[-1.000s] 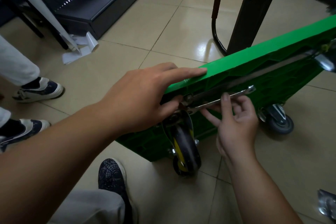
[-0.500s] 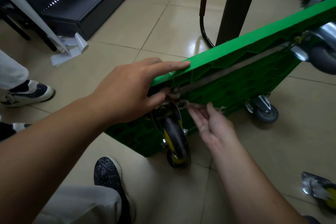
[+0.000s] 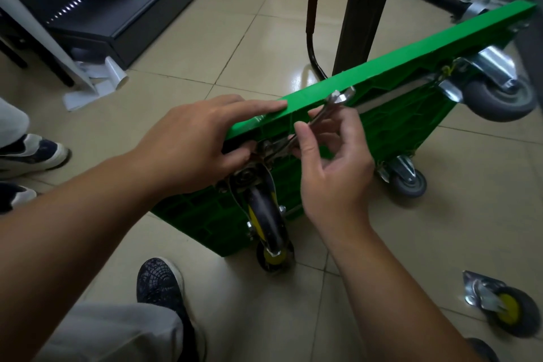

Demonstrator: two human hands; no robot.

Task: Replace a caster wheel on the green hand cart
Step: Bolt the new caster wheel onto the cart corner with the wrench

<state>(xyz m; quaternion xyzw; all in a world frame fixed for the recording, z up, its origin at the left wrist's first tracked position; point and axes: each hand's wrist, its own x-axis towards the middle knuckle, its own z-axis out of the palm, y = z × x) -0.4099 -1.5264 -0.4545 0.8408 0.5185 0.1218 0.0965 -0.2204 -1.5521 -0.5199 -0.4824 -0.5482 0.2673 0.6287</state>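
The green hand cart [image 3: 405, 123] stands on its side edge on the tiled floor, underside facing me. My left hand [image 3: 194, 141] lies over its top rim, fingers straight along the edge, thumb down by the caster plate. A black caster with a yellow hub [image 3: 267, 223] hangs at the near corner. My right hand [image 3: 329, 161] pinches a silver wrench [image 3: 326, 112] whose lower end sits at the caster's mounting plate and whose upper end points up past the rim. A loose yellow-hub caster [image 3: 499, 308] lies on the floor at lower right.
Two grey casters [image 3: 499, 97] [image 3: 408, 179] are mounted on the cart's far side. The black folded handle [image 3: 361, 15] rests behind the cart. A dark shelf base [image 3: 123, 17] stands at the upper left. Other people's shoes [image 3: 32, 153] and my own shoe [image 3: 164, 285] are nearby.
The wrench has swung from lying level along the underside to pointing up past the rim, my right hand moving up with it. My left hand stayed on the rim.
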